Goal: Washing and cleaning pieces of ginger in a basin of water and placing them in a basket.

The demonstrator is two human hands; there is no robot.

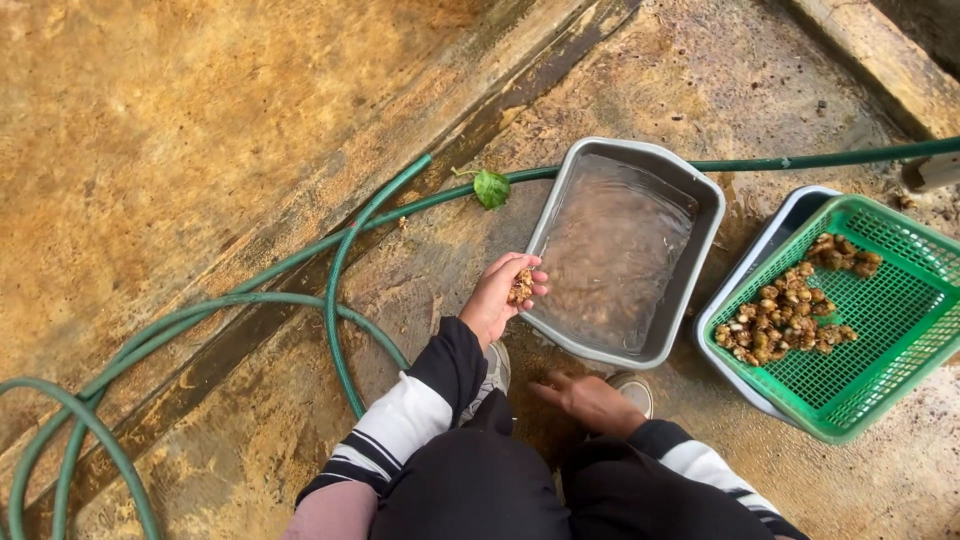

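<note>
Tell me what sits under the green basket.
The green basket, holding brown pieces, rests in a pale tub; only its left rim shows. The tub's inside and floor are covered.

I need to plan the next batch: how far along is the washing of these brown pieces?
Done: a pile of brown pieces lies in the green basket. In hand: the left hand holds a few at the rim of the grey tub; the right hand rests low, empty. Left: the murky water hides whatever remains in the tub.
</note>
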